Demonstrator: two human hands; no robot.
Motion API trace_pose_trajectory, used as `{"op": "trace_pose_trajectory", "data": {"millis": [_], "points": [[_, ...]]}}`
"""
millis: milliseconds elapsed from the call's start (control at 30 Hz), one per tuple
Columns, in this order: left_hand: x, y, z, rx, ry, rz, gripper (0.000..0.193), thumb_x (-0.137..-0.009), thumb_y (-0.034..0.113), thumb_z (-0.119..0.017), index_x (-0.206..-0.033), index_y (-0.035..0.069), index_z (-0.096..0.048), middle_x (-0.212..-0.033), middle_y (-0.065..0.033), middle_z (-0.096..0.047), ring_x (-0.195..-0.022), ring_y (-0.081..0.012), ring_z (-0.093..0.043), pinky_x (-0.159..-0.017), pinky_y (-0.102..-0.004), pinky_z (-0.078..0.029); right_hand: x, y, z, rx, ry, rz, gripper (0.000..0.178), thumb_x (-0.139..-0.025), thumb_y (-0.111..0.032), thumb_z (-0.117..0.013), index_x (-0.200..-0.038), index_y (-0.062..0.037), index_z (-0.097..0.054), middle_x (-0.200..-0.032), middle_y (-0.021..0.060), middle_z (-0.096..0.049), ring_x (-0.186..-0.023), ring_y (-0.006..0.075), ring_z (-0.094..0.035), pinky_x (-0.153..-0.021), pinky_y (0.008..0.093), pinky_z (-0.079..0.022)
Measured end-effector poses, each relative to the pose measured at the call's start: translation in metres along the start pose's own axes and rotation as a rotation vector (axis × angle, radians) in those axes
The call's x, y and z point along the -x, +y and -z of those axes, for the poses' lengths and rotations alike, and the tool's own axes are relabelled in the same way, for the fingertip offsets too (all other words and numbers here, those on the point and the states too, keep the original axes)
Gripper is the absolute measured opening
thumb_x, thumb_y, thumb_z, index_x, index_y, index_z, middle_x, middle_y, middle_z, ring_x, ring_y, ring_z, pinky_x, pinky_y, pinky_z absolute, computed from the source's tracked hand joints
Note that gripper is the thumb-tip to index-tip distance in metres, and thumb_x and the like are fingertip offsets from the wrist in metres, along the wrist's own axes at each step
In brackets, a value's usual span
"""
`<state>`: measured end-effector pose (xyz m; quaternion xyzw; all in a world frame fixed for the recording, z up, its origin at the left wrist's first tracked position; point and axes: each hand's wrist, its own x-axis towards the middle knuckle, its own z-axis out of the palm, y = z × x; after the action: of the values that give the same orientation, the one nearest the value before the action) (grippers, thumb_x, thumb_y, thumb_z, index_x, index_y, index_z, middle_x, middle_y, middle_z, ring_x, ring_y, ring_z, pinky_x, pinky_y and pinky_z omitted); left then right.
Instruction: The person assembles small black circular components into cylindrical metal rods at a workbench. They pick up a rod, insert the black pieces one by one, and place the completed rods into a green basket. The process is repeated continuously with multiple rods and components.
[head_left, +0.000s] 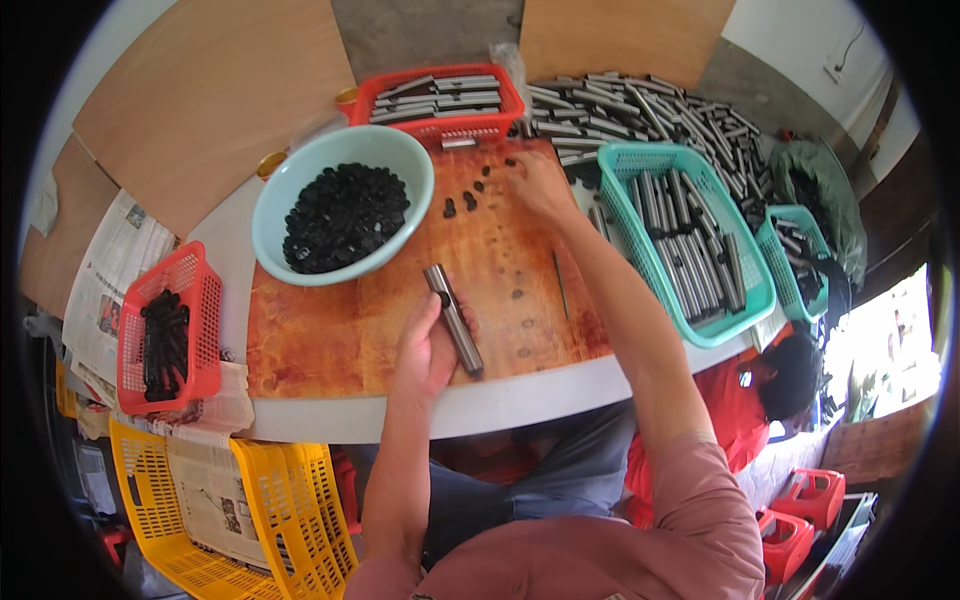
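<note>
My left hand (430, 345) is wrapped round a silver metal tube (464, 335), which slants over the front of the wooden board (350, 345). A dark end shows at the tube's near tip, and a dark spot sits on its side by my thumb. At the board's far edge my right hand (543, 187) has its fingertips pinched at a small black cap (511, 162). Several similar loose caps (469, 201) lie to the left of it. A pale blue bowl (268, 215) heaped with black caps (345, 215) stands at the board's far left.
Metal tubes fill a red basket (440, 128) at the back and a turquoise basket (625, 165) at right. More tubes (700, 125) are piled behind. A thin rod (561, 285) lies on the board. Left are a red basket (208, 330) of black parts and a yellow crate (285, 490). Another person (715, 400) is at right.
</note>
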<state>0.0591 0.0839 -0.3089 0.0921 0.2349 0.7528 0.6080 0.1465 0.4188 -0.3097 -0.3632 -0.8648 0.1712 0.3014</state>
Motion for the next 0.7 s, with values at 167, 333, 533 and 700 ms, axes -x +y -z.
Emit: {"op": "trace_pose_trajectory", "data": {"millis": [167,333,533,700], "points": [[0.004,0.004,0.007,0.073,-0.007,-0.001,0.036,-0.106,0.023,-0.059,-0.138,0.008,-0.054,-0.109,-0.0096,-0.064,-0.095,-0.0230,-0.063,-0.086,-0.0408,-0.055,-0.009,-0.005,-0.046,0.081,0.025,-0.049,0.045,-0.095,-0.032,-0.062,-0.132,-0.0047,-0.064,-0.139,0.0240,-0.059,-0.135,0.0420,-0.050,-0.113,0.0490,-0.042],[0.007,0.006,0.007,0.048,0.003,-0.022,0.036,-0.107,0.021,-0.056,-0.139,0.007,-0.053,-0.110,-0.0102,-0.063,-0.097,-0.0229,-0.063,-0.087,-0.0404,-0.054,-0.015,-0.046,-0.052,-0.067,-0.266,0.048,0.047,-0.098,-0.039,-0.061,-0.127,-0.0024,-0.067,-0.136,0.0252,-0.062,-0.129,0.0417,-0.057,-0.111,0.0480,-0.044],[0.007,0.006,0.007,0.036,-0.008,-0.027,0.038,-0.107,0.022,-0.056,-0.141,0.006,-0.052,-0.111,-0.0104,-0.063,-0.097,-0.0224,-0.063,-0.088,-0.0401,-0.054,0.013,-0.086,-0.068,-0.023,-0.121,0.269,0.042,-0.091,-0.038,-0.068,-0.112,-0.0014,-0.073,-0.123,0.0211,-0.067,-0.119,0.0399,-0.061,-0.107,0.0488,-0.047],[0.005,0.004,0.007,0.044,-0.015,-0.037,0.039,-0.106,0.024,-0.057,-0.141,0.006,-0.053,-0.109,-0.0101,-0.064,-0.095,-0.0219,-0.062,-0.088,-0.0394,-0.053,0.041,-0.093,-0.067,-0.037,-0.101,0.404,0.030,-0.091,-0.016,-0.067,-0.116,0.0001,-0.071,-0.117,0.0197,-0.068,-0.112,0.0390,-0.062,-0.100,0.0482,-0.049]]}}
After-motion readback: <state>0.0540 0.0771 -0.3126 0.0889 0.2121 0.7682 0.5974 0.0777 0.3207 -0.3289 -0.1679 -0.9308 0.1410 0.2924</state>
